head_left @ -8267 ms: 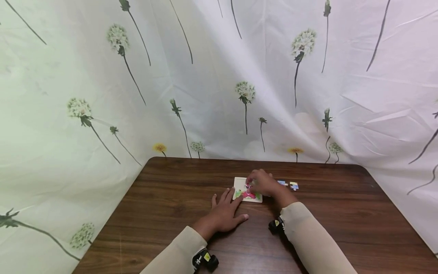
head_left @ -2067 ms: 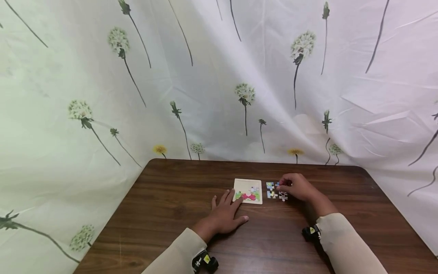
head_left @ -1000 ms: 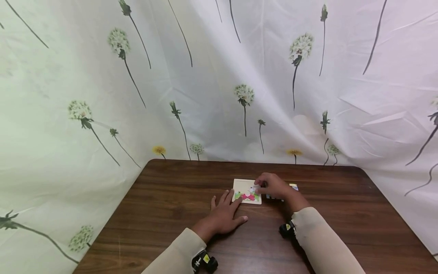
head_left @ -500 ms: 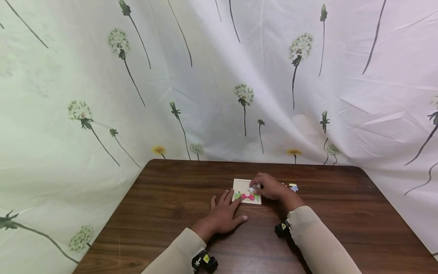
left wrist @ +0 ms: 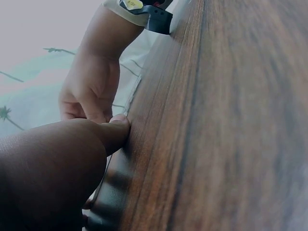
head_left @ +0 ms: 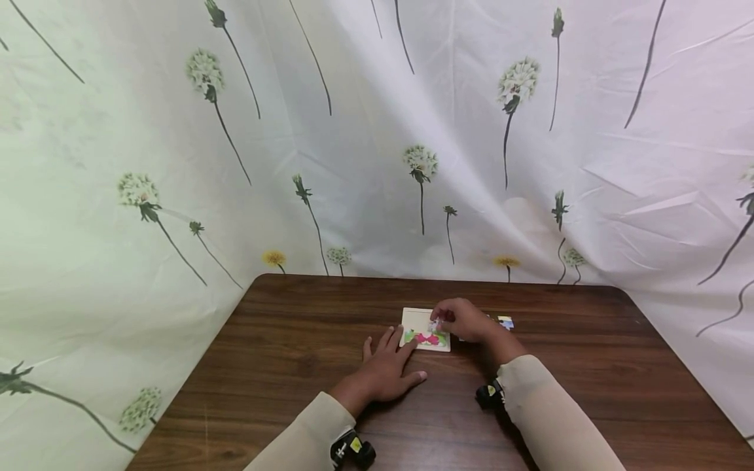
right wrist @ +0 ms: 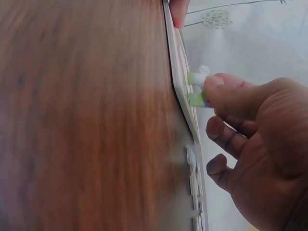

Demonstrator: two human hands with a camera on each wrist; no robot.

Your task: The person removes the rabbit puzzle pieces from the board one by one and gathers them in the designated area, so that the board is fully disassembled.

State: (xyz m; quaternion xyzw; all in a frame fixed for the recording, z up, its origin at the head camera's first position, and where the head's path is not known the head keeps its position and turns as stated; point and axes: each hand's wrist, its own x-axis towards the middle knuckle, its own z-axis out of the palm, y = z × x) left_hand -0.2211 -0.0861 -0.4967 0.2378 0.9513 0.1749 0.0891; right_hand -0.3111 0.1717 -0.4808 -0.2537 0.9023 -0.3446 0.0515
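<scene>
A shallow white puzzle board (head_left: 415,318) lies on the table, its lower strip filled with pink and green picture pieces. My left hand (head_left: 385,367) rests flat with spread fingers, their tips on the board's lower left part. Over the board's right half, my right hand (head_left: 466,322) pinches a puzzle piece between thumb and index finger. In the right wrist view that puzzle piece (right wrist: 197,99) is white and green and tilted up at the board's surface; its lower edge seems to touch. In the left wrist view, the left thumb (left wrist: 118,130) lies along the table.
Loose puzzle pieces (head_left: 505,322) lie right of the board, partly hidden behind the right hand and forearm. The dark wooden table (head_left: 306,340) ends at a dandelion-print curtain (head_left: 365,163). Each wrist wears a small black camera (head_left: 489,395).
Since about two seconds ago my right hand has moved left, from the loose pieces to the board. Over the last half second it has barely shifted. The left hand stays in place.
</scene>
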